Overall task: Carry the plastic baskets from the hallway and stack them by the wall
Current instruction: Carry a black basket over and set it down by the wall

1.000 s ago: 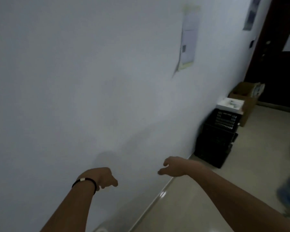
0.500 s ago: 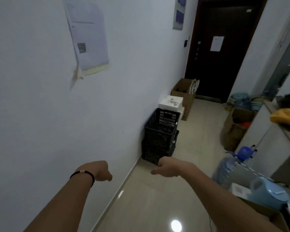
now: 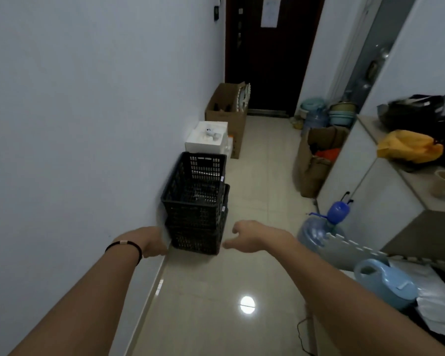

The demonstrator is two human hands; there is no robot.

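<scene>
Two black slatted plastic baskets (image 3: 196, 206), nested, stand against the white wall (image 3: 88, 124) at 12 o'clock, nearer than a second ago. Left hand (image 3: 152, 242) and right hand (image 3: 244, 236) reach out, each grip open, empty; lifting probably follows.

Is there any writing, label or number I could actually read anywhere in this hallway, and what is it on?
None can be read.
Paper sheet on the dark door: print too blurred to read.
Small white tags on the stacked black baskets: too small to read.
White box behind the baskets: no legible text.
Cardboard box by the door: no markings legible.
</scene>
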